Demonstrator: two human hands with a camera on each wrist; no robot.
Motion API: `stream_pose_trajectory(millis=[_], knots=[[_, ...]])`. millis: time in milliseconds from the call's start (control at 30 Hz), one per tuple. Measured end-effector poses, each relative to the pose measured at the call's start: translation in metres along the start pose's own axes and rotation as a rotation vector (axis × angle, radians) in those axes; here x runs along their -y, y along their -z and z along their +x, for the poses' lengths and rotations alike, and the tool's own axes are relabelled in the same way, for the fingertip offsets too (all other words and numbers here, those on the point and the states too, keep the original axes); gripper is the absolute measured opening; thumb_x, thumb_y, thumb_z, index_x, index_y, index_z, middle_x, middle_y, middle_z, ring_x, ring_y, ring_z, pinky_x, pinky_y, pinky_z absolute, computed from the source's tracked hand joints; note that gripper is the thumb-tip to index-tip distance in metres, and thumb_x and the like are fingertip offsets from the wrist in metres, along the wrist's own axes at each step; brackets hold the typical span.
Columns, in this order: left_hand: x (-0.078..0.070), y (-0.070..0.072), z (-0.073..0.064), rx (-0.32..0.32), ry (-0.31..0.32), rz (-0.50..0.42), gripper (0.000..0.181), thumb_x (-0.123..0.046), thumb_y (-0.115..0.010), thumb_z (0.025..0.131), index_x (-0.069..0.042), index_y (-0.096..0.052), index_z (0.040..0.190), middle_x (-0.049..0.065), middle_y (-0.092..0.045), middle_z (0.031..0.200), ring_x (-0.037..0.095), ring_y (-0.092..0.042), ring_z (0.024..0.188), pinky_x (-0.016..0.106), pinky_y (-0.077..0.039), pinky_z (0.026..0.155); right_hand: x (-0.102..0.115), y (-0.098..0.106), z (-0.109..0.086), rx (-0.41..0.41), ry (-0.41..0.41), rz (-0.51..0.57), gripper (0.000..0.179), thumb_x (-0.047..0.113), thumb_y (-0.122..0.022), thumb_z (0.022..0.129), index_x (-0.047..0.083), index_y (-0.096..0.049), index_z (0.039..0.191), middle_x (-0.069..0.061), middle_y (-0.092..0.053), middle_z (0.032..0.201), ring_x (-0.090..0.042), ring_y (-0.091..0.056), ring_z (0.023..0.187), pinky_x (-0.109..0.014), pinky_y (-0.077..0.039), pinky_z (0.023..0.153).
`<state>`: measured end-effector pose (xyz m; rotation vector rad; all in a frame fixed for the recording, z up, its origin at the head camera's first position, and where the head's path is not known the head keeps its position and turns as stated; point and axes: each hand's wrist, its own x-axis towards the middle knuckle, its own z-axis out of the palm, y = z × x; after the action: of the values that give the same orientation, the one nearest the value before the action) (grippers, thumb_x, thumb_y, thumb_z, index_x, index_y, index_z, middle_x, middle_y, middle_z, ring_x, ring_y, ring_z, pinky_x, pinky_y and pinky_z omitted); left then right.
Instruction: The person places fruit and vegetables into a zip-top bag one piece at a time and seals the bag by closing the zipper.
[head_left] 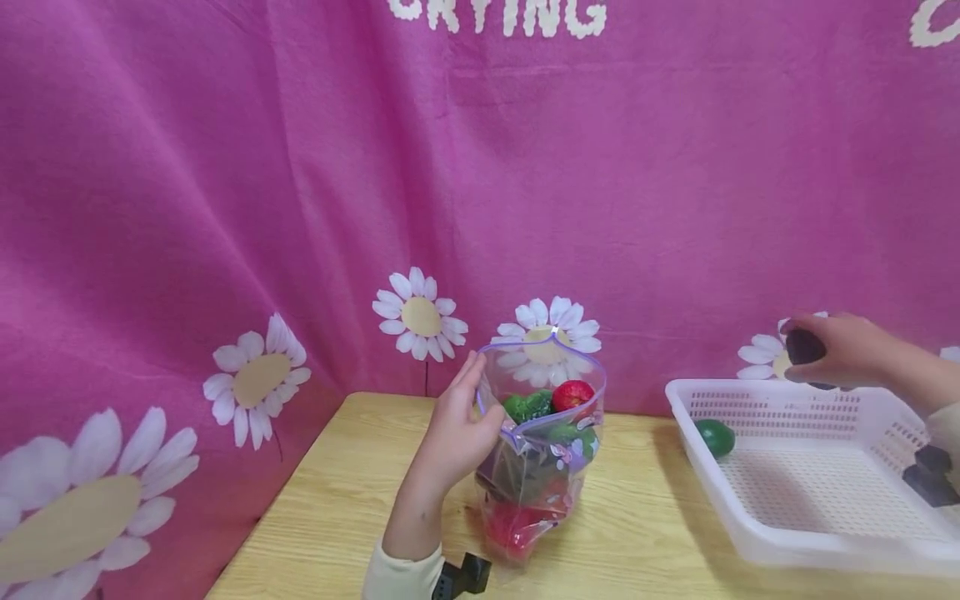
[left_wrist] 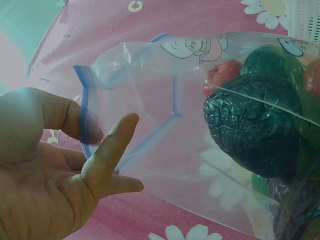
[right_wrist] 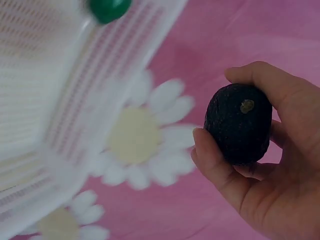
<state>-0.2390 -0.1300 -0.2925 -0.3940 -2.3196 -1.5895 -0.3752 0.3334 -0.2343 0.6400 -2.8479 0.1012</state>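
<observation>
My left hand [head_left: 457, 429] grips the purple-edged mouth of a clear zip bag [head_left: 592, 408], with the thumb inside the rim in the head view. The bag stands on the table with its mouth spread. Through its film show a red fruit [head_left: 573, 395], a green lumpy piece [head_left: 528, 406], a dark wrinkled piece [left_wrist: 252, 125] and more red at the bottom. Up on the right, my right hand [head_left: 862, 350] holds a dark avocado [right_wrist: 239, 124] between thumb and fingers, above the far side of the white basket [head_left: 738, 521]. Its stem end shows in the right wrist view.
Inside the basket, a smooth green fruit [head_left: 715, 437] lies against the left wall. Basket and bag share a light wooden table [head_left: 330, 500], the basket to the bag's right. A pink cloth [head_left: 600, 208] printed with daisies hangs behind the table and along its left side.
</observation>
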Motion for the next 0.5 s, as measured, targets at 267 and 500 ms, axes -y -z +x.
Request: stream_pose_trajectory(millis=[267, 500], knots=[[-0.001, 0.003, 0.001, -0.004, 0.023, -0.016, 0.069, -0.001, -0.054, 0.092, 0.008, -0.028, 0.156, 0.019, -0.017, 0.168, 0.034, -0.039, 0.143, 0.03, -0.057, 0.089, 0.085, 0.03, 0.019, -0.113, 0.194, 0.035, 0.056, 0.014, -0.088, 0.07, 0.0, -0.064, 0.119, -0.016, -0.06, 0.089, -0.029, -0.056, 0.082, -0.037, -0.048, 0.063], [-0.001, 0.004, 0.0, -0.002, 0.03, -0.016, 0.069, -0.002, -0.055, 0.092, 0.006, -0.029, 0.156, 0.018, -0.017, 0.168, 0.03, -0.058, 0.121, 0.022, -0.049, 0.056, 0.15, 0.049, 0.032, -0.187, 0.343, 0.089, 0.057, 0.011, -0.087, 0.07, 0.005, -0.064, 0.121, -0.02, -0.06, 0.097, -0.029, -0.058, 0.084, -0.039, -0.052, 0.064]])
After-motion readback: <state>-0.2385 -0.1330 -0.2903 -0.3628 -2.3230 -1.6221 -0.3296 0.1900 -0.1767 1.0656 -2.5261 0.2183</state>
